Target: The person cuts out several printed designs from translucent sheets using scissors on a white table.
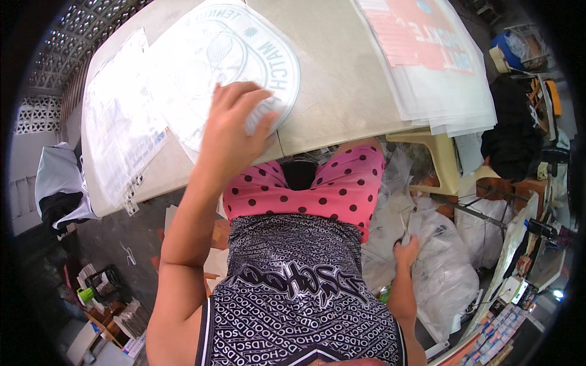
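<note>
My left hand (237,122) is over the near edge of a rounded translucent sheet (183,79) printed with a pale teal ring and a racket. Its fingers are apart and a little bent, with nothing between them; whether the fingertips touch the sheet I cannot tell. Low at my right side, beside the seat, my right hand (406,251) is closed round the dark handles of a pair of scissors (404,224). Their blades point away from me, toward the table.
Clear printed film (119,131) hangs over the left edge of the beige table (336,91). A stack of translucent sheets (439,100) with a coral print overhangs its right edge. Below are a cream plastic stool (441,161) and large clear plastic bags (445,262).
</note>
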